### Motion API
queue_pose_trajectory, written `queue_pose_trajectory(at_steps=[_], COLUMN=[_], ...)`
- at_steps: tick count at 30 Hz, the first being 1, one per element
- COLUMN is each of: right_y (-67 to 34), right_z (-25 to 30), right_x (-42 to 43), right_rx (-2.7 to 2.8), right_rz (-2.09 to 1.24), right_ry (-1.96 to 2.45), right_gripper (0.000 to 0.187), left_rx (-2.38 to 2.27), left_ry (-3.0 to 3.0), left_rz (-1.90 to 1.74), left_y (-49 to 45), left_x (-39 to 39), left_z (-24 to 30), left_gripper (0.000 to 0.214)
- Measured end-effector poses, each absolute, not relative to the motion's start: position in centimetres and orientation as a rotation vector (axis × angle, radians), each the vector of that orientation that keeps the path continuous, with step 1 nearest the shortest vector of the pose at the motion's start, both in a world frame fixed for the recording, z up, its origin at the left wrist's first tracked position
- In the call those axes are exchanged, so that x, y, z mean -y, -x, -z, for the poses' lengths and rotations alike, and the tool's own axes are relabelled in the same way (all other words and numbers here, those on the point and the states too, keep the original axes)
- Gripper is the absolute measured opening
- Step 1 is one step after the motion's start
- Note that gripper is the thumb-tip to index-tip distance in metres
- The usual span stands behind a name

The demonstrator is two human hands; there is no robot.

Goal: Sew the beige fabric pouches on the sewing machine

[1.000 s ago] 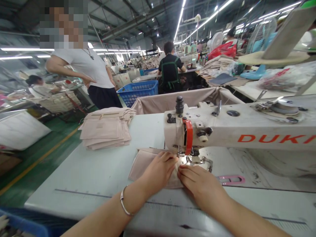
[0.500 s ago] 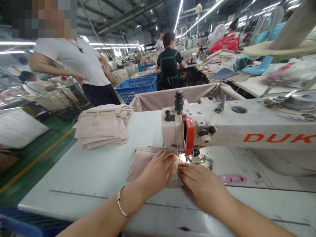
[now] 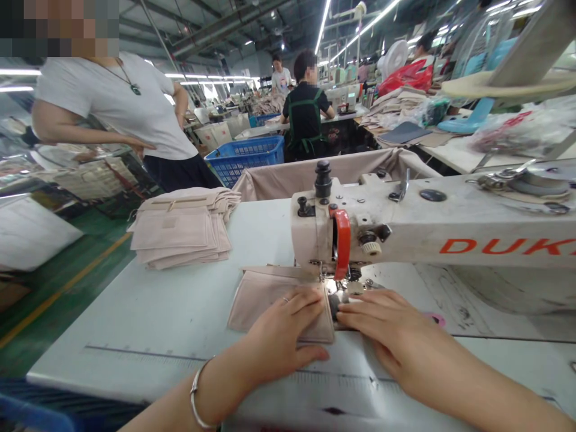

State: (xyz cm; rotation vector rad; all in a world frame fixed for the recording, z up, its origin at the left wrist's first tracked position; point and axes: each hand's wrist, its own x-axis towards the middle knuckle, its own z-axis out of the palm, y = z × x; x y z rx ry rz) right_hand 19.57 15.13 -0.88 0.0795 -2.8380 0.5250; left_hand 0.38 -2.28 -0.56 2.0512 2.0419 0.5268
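A beige fabric piece point(image 3: 254, 297) lies on the table with its right edge by the needle area of a white sewing machine point(image 3: 405, 222). On top of it rests my left hand point(image 3: 285, 336), fingers flat and thumb spread towards the front edge. Just right of the fabric, my right hand point(image 3: 396, 327) lies with fingers stretched out over the machine's metal plate, apart from the cloth and holding nothing. An orange finger guard point(image 3: 342, 243) hangs in front of the needle, which I cannot make out clearly.
Stacked beige fabric pieces point(image 3: 177, 231) sit at the table's back left. Under my right wrist, a pink object point(image 3: 436, 318) shows partly. Behind the table are a cloth-lined bin point(image 3: 315, 171) and a blue basket point(image 3: 245, 159). A person in a white shirt point(image 3: 117, 108) stands at left.
My right hand has left the fabric's edge and shifted right, covering most of the pink object. My left hand has flattened, its thumb now spread away from the fingers.
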Motion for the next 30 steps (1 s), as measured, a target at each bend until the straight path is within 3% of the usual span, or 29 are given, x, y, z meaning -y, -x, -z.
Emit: queue_pose_trajectory(at_steps=[3, 9, 13, 15, 18, 22, 30], right_y=[-20.8, -17.3, -16.1, -16.6, -17.4, -17.3, -17.5], right_z=[0.6, 2.4, 2.8, 2.7, 2.5, 3.1, 2.8], right_x=[-16.8, -17.3, -16.5, -16.0, -15.0, -13.7, -12.4], right_rx=[2.887, 2.759, 2.694, 2.704, 2.699, 2.677, 2.674], right_rz=[-0.449, -0.210, -0.178, -0.276, -0.424, -0.367, -0.448], right_ry=[-0.010, 0.294, 0.353, 0.179, -0.137, -0.327, -0.296], right_gripper=[0.057, 0.006, 0.007, 0.004, 0.014, 0.013, 0.009], left_rx=[-1.997, -2.051, -2.076, -2.074, -2.076, -2.132, -2.100], left_ry=[-2.077, -2.057, -2.051, -2.051, -2.038, -2.068, -2.346], left_rz=[-0.618, -0.757, -0.824, -0.862, -0.894, -0.960, -0.717], left_y=[-0.8, -1.3, -1.1, -1.0, -0.9, -1.1, -1.5], left_x=[2.9, 2.5, 2.3, 2.3, 2.4, 2.4, 2.0], left_z=[0.8, 1.3, 1.7, 1.9, 2.0, 1.6, 1.3], left_gripper=[0.041, 0.041, 0.030, 0.030, 0.030, 0.031, 0.036])
